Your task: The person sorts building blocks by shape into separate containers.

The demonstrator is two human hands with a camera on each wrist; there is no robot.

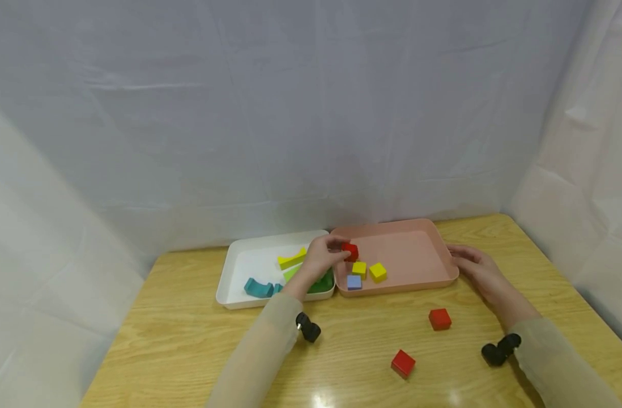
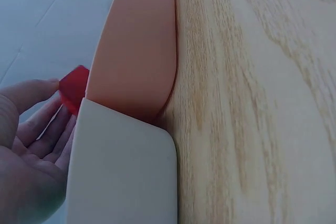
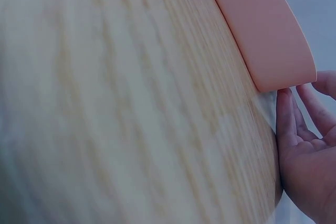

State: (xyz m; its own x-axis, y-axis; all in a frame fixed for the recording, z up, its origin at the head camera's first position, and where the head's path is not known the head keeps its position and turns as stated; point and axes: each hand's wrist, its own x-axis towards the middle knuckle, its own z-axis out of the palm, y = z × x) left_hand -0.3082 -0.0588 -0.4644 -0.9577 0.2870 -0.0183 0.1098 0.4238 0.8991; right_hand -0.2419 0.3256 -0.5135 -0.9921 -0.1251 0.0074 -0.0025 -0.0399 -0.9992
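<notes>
My left hand (image 1: 321,256) pinches a red block (image 1: 350,252) between thumb and fingertips over the left end of the pink tray (image 1: 408,249). In the left wrist view the red block (image 2: 74,88) shows just above the tray rims. Two yellow blocks (image 1: 378,272) and a pale blue block (image 1: 354,282) lie in the pink tray near that hand. My right hand (image 1: 481,275) touches the outer right end of the pink tray with extended fingers. In the right wrist view its fingertips (image 3: 284,98) meet the tray wall; any grip on the rim is not seen.
Left of the pink tray, and against it, stands a white tray (image 1: 234,272) with a yellow arch piece (image 1: 292,259), teal curved pieces (image 1: 259,288) and green pieces. Two red blocks (image 1: 440,319) lie on the wooden table (image 1: 352,345) in front. White sheets (image 1: 311,113) hang behind and beside.
</notes>
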